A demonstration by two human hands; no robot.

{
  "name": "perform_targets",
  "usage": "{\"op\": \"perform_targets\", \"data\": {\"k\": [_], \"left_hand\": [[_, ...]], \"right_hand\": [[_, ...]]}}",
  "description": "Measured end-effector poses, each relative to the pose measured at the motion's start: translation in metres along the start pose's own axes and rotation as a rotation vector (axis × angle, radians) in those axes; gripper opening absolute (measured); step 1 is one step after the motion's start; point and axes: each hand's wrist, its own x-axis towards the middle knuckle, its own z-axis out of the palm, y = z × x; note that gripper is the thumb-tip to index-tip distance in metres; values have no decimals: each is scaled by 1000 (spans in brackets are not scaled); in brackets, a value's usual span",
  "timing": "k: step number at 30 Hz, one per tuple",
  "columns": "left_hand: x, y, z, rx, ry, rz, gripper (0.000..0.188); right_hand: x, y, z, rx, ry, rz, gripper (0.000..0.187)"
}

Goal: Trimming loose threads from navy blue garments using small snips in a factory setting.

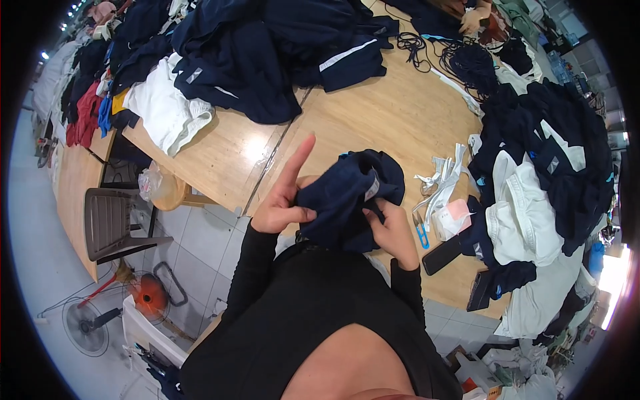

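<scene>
A bunched navy garment (pixel 340 200) is held up in front of my chest, over the near edge of the table. My left hand (pixel 277 203) grips its left side, thumb on the front; the index finger sticks out straight and the other fingers are mostly behind the cloth. On the right side, my right hand (pixel 395 233) pinches the fabric with its thumb near a small pale patch. To the right of the garment lie white fabric strips (pixel 448 177), blue thread snips (pixel 421 232), a white-and-pink packet (pixel 452 219) and a dark phone (pixel 441 256).
Navy clothes (pixel 247 60) are heaped across the table's far side, beside white clothing (pixel 170 110). Another pile of navy garments (pixel 527 127) covers the right. Dark cords (pixel 467 63) lie near another person's hand (pixel 475 19). A chair (pixel 110 223) and fan (pixel 85 327) stand left.
</scene>
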Motion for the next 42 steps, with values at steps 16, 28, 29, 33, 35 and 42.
{"op": "perform_targets", "data": {"k": [16,28,29,33,35,42], "left_hand": [[35,6,17,172,230,83,100],[-37,-114,-28,1096,623,-221,30],[-31,-108,-23,1330,570,15,38],[-15,-79,-19,1311,437,-253,49],[-8,-67,-12,625,69,-751,60],[25,-99,-2,-249,273,-252,49]], "right_hand": [[43,21,3,-187,59,-12,36],[-26,26,-13,-359,131,-167,31],[-25,26,-11,-453,63,-194,30],[-20,24,-4,-527,41,-250,22],[-13,-7,-9,-529,176,-331,22],[-14,-71,-5,-403,313,-815,27]]}}
